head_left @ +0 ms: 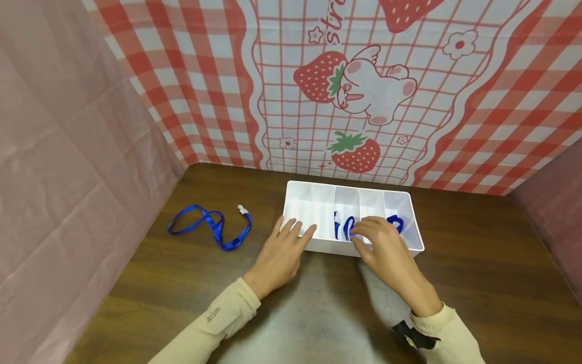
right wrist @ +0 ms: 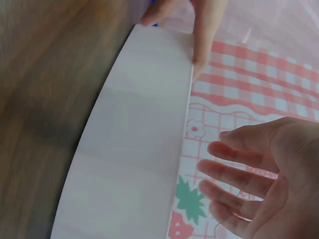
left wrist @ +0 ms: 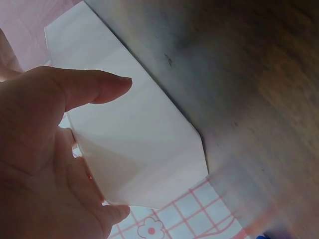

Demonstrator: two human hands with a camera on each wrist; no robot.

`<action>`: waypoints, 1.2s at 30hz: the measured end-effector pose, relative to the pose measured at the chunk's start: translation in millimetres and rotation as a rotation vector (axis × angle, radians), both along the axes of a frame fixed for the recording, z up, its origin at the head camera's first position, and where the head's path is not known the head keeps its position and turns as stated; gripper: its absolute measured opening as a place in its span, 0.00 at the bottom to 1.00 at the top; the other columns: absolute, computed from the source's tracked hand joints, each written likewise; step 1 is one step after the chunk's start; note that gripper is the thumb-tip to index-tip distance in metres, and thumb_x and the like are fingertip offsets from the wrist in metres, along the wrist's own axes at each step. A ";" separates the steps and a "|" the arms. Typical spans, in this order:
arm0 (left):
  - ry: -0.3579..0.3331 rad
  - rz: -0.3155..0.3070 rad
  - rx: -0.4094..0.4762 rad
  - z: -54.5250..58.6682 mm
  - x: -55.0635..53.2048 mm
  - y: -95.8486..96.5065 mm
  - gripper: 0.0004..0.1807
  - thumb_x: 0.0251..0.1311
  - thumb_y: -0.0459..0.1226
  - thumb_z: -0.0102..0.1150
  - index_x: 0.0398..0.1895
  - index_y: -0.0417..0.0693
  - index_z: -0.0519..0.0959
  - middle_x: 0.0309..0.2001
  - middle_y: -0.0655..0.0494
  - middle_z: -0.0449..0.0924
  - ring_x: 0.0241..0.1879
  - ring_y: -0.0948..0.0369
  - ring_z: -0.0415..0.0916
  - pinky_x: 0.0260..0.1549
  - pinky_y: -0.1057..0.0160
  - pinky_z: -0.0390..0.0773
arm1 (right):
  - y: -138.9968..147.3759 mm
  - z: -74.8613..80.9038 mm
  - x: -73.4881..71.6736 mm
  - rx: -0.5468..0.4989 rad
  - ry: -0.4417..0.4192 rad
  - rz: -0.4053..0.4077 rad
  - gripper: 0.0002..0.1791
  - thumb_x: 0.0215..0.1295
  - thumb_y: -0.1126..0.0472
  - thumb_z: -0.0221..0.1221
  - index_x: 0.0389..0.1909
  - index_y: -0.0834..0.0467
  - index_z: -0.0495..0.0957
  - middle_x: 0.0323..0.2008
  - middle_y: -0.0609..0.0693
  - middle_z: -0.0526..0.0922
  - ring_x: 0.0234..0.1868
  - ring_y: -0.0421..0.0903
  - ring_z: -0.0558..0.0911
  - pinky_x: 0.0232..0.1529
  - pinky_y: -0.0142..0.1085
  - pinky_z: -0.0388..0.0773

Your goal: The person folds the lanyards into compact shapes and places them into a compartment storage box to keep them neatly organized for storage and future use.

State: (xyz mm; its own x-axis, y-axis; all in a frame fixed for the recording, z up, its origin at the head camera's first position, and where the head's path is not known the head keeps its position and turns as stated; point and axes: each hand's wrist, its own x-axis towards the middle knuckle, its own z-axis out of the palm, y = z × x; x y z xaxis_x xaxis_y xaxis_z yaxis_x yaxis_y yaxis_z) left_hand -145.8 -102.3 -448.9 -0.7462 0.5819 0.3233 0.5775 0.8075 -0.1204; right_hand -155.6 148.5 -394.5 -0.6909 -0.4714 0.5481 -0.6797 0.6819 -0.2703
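Observation:
A white compartment box [head_left: 320, 245] stands on the table, its long front wall facing me. My left hand [head_left: 278, 255] rests at its left end with fingers straight and spread over the near left corner; in the left wrist view the thumb lies across the front wall. My right hand [head_left: 386, 250] hovers over the right part of the box, fingers loosely bent; the right wrist view shows nothing in that hand [right wrist: 269, 174]. Folded blue lanyards lie inside, one [head_left: 347, 228] in a middle compartment and another [head_left: 396, 221] at the right end, partly hidden by the hand.
Left of the box, a loose blue lanyard [head_left: 233, 245] with a white clip [head_left: 243, 209] lies looped on the brown wooden table [head_left: 150, 288]. A red-and-white strawberry-print cloth [head_left: 282, 91] hangs behind the table, with pink cloth [head_left: 82, 126] along the left side.

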 end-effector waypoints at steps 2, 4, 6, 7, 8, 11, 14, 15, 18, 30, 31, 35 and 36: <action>-0.025 -0.010 0.006 1.4 -0.2 -0.7 0.43 0.52 0.41 0.69 0.73 0.49 0.63 0.62 0.45 0.73 0.64 0.48 0.67 0.70 0.43 0.55 | -1.3 -0.4 7.1 -0.014 -0.004 0.001 0.06 0.52 0.71 0.69 0.32 0.64 0.85 0.35 0.56 0.87 0.43 0.56 0.83 0.48 0.50 0.79; -0.074 -0.038 0.040 3.8 -1.3 -3.1 0.44 0.53 0.41 0.70 0.74 0.48 0.62 0.65 0.44 0.70 0.64 0.48 0.67 0.71 0.42 0.53 | -3.7 -1.7 12.6 -0.006 -0.013 0.000 0.06 0.53 0.71 0.69 0.34 0.64 0.85 0.36 0.54 0.87 0.42 0.54 0.84 0.46 0.49 0.80; -0.142 -0.080 0.130 6.9 -3.8 -8.1 0.43 0.55 0.39 0.69 0.74 0.46 0.61 0.68 0.42 0.67 0.66 0.48 0.65 0.71 0.41 0.53 | -6.5 -3.6 16.7 0.012 -0.024 -0.002 0.07 0.55 0.70 0.69 0.35 0.63 0.85 0.36 0.54 0.87 0.42 0.53 0.84 0.45 0.48 0.81; -0.186 -0.096 0.193 9.7 -5.4 -10.7 0.42 0.56 0.37 0.68 0.75 0.46 0.61 0.70 0.42 0.64 0.67 0.48 0.64 0.70 0.42 0.55 | -7.1 -4.6 18.4 0.022 -0.030 -0.004 0.07 0.55 0.70 0.69 0.36 0.62 0.85 0.36 0.53 0.87 0.42 0.52 0.84 0.45 0.48 0.81; -0.221 -0.108 0.261 12.7 -7.4 -13.9 0.41 0.57 0.35 0.67 0.74 0.46 0.62 0.70 0.41 0.63 0.67 0.48 0.63 0.69 0.44 0.59 | -7.7 -5.9 19.7 0.030 -0.034 -0.001 0.07 0.56 0.70 0.69 0.36 0.62 0.85 0.37 0.53 0.87 0.42 0.52 0.84 0.45 0.47 0.81; -0.261 -0.111 0.439 22.6 -14.4 -26.7 0.35 0.59 0.28 0.62 0.71 0.44 0.65 0.69 0.40 0.62 0.60 0.48 0.68 0.55 0.51 0.75 | -9.0 -10.4 23.8 0.046 -0.011 0.015 0.08 0.55 0.69 0.69 0.37 0.63 0.85 0.38 0.54 0.86 0.44 0.53 0.83 0.46 0.47 0.81; -0.210 -0.021 0.476 30.4 -21.1 -40.7 0.30 0.60 0.28 0.61 0.68 0.42 0.69 0.64 0.39 0.64 0.52 0.49 0.69 0.38 0.56 0.78 | -10.3 -14.1 28.6 0.037 0.040 0.051 0.09 0.55 0.69 0.68 0.37 0.63 0.85 0.40 0.55 0.86 0.45 0.53 0.82 0.46 0.47 0.81; -0.183 0.019 0.460 31.8 -22.9 -45.4 0.29 0.60 0.28 0.61 0.66 0.41 0.70 0.61 0.39 0.65 0.49 0.48 0.70 0.35 0.57 0.78 | -11.0 -14.8 30.5 0.033 0.056 0.062 0.09 0.54 0.69 0.68 0.38 0.63 0.85 0.40 0.55 0.85 0.45 0.53 0.81 0.46 0.46 0.81; -0.153 0.167 0.367 31.5 -26.5 -59.0 0.26 0.60 0.32 0.65 0.62 0.40 0.73 0.54 0.38 0.70 0.46 0.44 0.72 0.30 0.53 0.79 | -13.2 -15.6 36.5 0.028 0.074 0.096 0.09 0.55 0.69 0.68 0.38 0.62 0.85 0.38 0.52 0.85 0.42 0.49 0.81 0.41 0.44 0.81; -0.384 0.468 0.131 11.8 -30.7 -88.0 0.19 0.59 0.33 0.64 0.53 0.38 0.75 0.47 0.32 0.73 0.45 0.37 0.75 0.34 0.42 0.79 | -25.5 -27.0 51.0 0.134 -0.087 0.153 0.05 0.59 0.66 0.67 0.35 0.56 0.84 0.28 0.43 0.82 0.31 0.39 0.79 0.32 0.35 0.79; -0.396 0.463 0.128 11.5 -31.0 -88.4 0.19 0.57 0.31 0.65 0.51 0.37 0.74 0.46 0.32 0.74 0.43 0.37 0.75 0.33 0.42 0.79 | -26.7 -26.7 51.1 0.136 -0.104 0.162 0.04 0.60 0.66 0.66 0.35 0.56 0.84 0.29 0.43 0.82 0.31 0.39 0.80 0.32 0.35 0.79; -0.438 0.399 0.144 11.1 -33.9 -90.2 0.16 0.50 0.26 0.66 0.42 0.37 0.74 0.40 0.35 0.77 0.36 0.38 0.79 0.29 0.44 0.80 | -31.3 -25.7 49.7 0.152 -0.154 0.169 0.03 0.61 0.65 0.65 0.34 0.55 0.85 0.28 0.42 0.82 0.31 0.38 0.79 0.32 0.36 0.79; -0.446 0.379 0.158 11.1 -34.8 -91.0 0.14 0.48 0.25 0.67 0.39 0.38 0.75 0.38 0.37 0.78 0.34 0.39 0.80 0.27 0.45 0.79 | -32.5 -25.9 49.0 0.159 -0.163 0.166 0.03 0.61 0.65 0.65 0.34 0.55 0.85 0.28 0.41 0.82 0.31 0.38 0.79 0.32 0.36 0.79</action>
